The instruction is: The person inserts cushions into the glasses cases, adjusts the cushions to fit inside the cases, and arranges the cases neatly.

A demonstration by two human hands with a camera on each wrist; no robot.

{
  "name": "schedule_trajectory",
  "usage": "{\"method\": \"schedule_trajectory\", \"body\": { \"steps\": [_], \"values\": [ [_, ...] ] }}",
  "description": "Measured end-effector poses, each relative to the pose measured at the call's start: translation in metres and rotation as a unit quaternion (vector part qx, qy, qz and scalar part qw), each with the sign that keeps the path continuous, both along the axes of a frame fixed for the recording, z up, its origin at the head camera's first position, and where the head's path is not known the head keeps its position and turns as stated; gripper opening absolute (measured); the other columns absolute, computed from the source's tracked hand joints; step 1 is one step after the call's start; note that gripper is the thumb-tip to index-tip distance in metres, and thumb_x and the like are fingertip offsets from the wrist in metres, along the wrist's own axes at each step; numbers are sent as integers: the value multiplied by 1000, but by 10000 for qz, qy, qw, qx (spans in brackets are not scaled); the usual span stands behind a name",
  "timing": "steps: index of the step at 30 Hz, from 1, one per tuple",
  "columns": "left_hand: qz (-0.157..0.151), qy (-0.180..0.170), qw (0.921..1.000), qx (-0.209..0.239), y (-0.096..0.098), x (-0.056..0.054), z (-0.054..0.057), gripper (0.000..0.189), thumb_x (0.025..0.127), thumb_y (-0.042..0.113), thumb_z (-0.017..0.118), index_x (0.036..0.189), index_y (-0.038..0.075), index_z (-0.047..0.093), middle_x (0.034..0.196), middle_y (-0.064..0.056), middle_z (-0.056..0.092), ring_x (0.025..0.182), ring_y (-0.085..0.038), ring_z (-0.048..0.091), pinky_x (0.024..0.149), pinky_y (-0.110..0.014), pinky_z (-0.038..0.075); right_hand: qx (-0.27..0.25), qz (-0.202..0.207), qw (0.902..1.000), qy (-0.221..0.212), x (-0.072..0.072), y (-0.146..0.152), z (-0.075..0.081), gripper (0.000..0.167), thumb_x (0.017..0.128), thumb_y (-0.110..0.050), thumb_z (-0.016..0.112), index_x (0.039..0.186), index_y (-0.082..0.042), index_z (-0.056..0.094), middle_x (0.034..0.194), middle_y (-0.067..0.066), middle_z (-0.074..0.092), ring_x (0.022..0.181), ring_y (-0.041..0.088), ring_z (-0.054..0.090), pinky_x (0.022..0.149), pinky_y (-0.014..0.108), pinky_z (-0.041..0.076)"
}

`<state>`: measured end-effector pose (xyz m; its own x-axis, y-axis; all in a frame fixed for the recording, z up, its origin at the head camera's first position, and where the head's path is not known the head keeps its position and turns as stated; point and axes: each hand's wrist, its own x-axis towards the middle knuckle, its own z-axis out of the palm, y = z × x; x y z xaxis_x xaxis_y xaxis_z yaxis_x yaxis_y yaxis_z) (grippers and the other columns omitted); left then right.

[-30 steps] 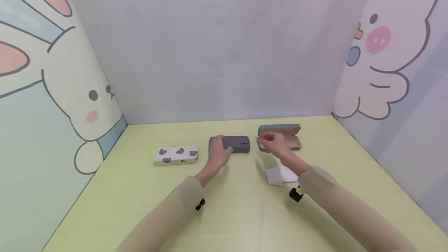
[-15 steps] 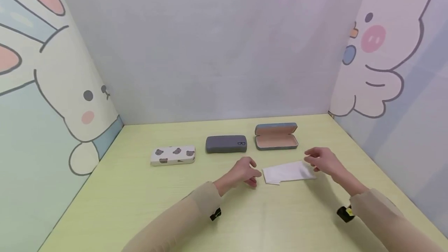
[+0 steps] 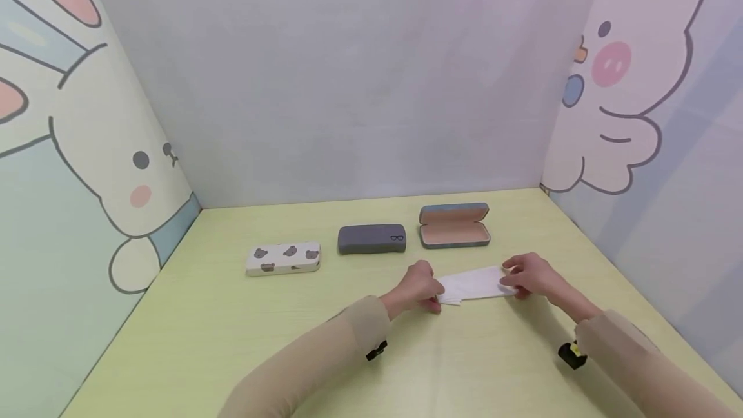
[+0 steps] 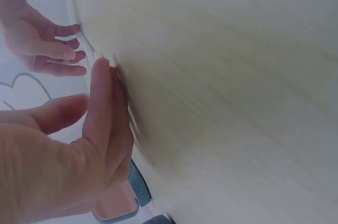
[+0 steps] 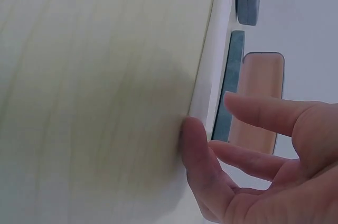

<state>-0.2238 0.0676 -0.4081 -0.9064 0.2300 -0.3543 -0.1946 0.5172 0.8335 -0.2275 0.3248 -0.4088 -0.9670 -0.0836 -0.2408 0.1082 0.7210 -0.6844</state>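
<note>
A folded white cloth (image 3: 471, 284) lies flat on the table between my two hands. My left hand (image 3: 416, 285) touches the table at its left end, its fingers nearly straight and the thumb held apart in the left wrist view. At the cloth's right end is my right hand (image 3: 534, 275). In the right wrist view its fingertips (image 5: 193, 129) meet the cloth's edge, with the thumb spread away. Behind the cloth stands an open glasses case (image 3: 455, 235) with a pinkish lining and nothing visible inside.
A closed dark grey glasses case (image 3: 371, 239) with a small glasses print sits left of the open one. Farther left lies a white case (image 3: 284, 259) with bear prints. Walls (image 3: 348, 82) with cartoon figures enclose the table's back and sides.
My left hand has left the dark grey case and come right to the cloth. My right hand has moved from the open case to the cloth's right end.
</note>
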Motion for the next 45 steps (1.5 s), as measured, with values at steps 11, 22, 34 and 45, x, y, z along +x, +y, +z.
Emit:
{"method": "schedule_trajectory", "body": {
  "steps": [11,22,34,45],
  "values": [
    [-70,451,9983,-359,15,-1,-5,20,79,-13,52,71,4,45,56,-18,61,59,-31,70,38,-20,41,81,-39,9991,410,-1,-2,-11,24,81,-4,69,98,10,61,82,13,63,52,12,60,52,31,55],
    [201,648,9963,-523,24,-4,-13,17,78,-14,52,69,0,54,52,-15,62,48,-26,67,34,-19,38,221,-166,9966,779,-1,-4,-19,6,78,0,66,80,4,62,68,5,58,48,12,57,49,29,53],
    [98,726,9968,-318,15,-12,-9,19,77,-14,53,67,-4,66,59,-18,68,49,-24,67,38,-18,37,-372,-375,9983,241,-6,-6,-13,12,84,-3,66,90,7,62,74,5,60,56,12,62,56,28,55],
    [-43,1039,9945,-152,0,-29,2,19,78,-12,53,69,-6,69,66,-19,70,61,-28,72,50,-19,47,-1191,-326,9923,90,-26,-4,5,20,88,-1,63,99,15,58,77,6,61,62,11,62,64,32,59]
  ]
}}
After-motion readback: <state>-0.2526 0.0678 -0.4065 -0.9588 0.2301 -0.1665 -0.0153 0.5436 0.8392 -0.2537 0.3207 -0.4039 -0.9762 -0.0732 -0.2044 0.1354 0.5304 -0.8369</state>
